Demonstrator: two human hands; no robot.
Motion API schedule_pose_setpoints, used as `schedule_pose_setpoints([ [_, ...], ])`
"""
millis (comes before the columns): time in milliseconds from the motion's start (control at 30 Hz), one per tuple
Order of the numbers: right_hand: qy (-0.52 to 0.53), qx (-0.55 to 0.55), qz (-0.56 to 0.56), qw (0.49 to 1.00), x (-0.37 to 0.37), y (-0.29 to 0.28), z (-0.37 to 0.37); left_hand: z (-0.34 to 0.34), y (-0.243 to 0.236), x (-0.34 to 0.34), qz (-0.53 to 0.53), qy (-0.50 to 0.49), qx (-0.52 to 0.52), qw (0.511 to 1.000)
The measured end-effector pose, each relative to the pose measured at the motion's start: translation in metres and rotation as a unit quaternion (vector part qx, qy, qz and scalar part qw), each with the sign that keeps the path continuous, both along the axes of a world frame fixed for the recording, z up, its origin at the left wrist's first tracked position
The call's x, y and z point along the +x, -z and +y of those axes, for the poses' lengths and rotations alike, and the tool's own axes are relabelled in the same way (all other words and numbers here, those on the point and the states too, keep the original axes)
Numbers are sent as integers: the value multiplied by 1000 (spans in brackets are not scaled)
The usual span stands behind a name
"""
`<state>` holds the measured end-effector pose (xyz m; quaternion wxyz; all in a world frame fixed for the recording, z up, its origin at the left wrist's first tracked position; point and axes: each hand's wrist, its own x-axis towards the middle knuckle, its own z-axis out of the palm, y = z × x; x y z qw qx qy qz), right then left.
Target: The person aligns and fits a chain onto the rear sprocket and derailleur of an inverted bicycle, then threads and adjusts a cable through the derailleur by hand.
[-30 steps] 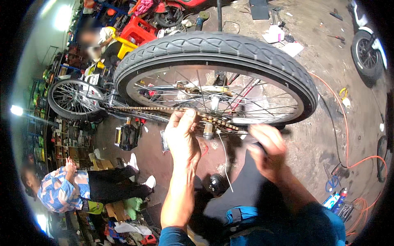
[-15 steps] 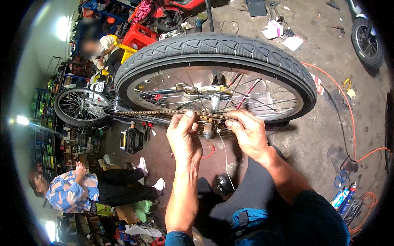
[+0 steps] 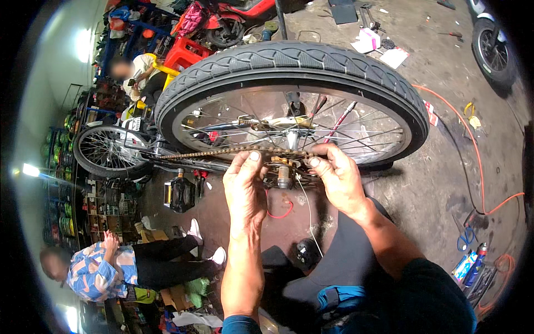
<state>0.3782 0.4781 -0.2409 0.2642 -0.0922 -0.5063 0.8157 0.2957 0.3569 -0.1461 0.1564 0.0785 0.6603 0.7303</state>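
A bicycle wheel point(image 3: 289, 69) with a black tyre and wire spokes lies across the middle of the view. In front of its hub point(image 3: 292, 138) runs a rusty brown chain point(image 3: 208, 152), stretching left toward the pedal point(image 3: 179, 192). My left hand point(image 3: 246, 178) pinches the chain between thumb and fingers, left of the hub. On the other side, my right hand point(image 3: 336, 175) grips the chain with thumb and forefinger. Between the hands sit golden-brown sprocket parts and a ribbed grey cylinder point(image 3: 285, 177) at the axle. A thin pale cable point(image 3: 307, 214) hangs below.
A person in a patterned shirt point(image 3: 100, 273) stands at left; another person point(image 3: 142, 72) sits farther back. An orange hose point(image 3: 473, 133) crosses the floor at right, near blue-handled scissors point(image 3: 466, 238). A red stool point(image 3: 186, 54) and a small wheel point(image 3: 494, 53) stand farther off.
The chain's left stretch bows upward slightly more than before. Both hands keep their pinch, with the right thumb shifted a little. The view has tilted slightly.
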Motion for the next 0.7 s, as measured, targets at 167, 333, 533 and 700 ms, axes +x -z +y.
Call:
schedule_pose_setpoints([
  [167,15,-7,-8,1000,0,5,5,-1,9,0,-45,-22,-4,999],
  [333,-8,48,-40,998,4,4,10,-1,10,1,-59,-11,0,998],
  [533,13,149,-60,987,4,12,16,1,14,-7,-38,-20,-12,999],
  [700,-9,254,-48,966,13,16,25,-5,11,-10,-53,0,-21,998],
])
